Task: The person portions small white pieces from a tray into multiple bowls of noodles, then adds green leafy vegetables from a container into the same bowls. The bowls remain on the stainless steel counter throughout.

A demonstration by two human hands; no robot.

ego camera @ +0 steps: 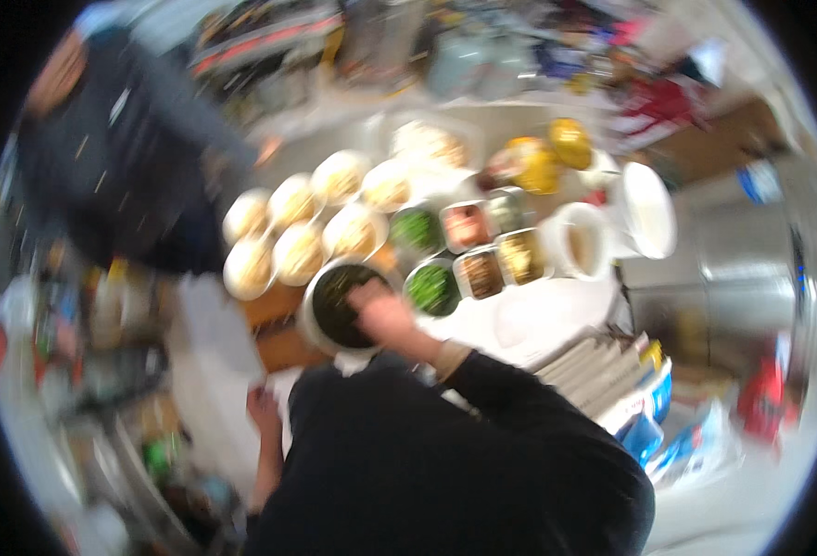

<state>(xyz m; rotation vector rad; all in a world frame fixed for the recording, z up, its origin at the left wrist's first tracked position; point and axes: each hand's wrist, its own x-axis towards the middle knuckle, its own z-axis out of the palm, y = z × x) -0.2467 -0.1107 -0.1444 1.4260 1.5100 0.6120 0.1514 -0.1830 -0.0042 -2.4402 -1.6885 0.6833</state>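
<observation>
My right hand (391, 313) reaches over the rim of a round white tub (316, 332) with dark green contents, its fingertips at or in them; blur hides whether they hold anything. My left hand (264, 409) is low at the left of my body, beside the white table edge, its fingers blurred. Beyond the tub stand several white bowls of pale noodles (299, 251). Right of it are containers of chopped green herbs (432, 286), a brown minced food (480, 273), a yellowish food (520, 256) and a pinkish food (467, 224).
A person in dark clothes (137, 153) stands at the upper left. White tubs (575, 241) and yellow-topped jars (570, 142) are at the right of the work surface. A larger clear container of pale food (428, 142) is at the back. Stacked grey cartons or trays (589, 372) lie near my right arm.
</observation>
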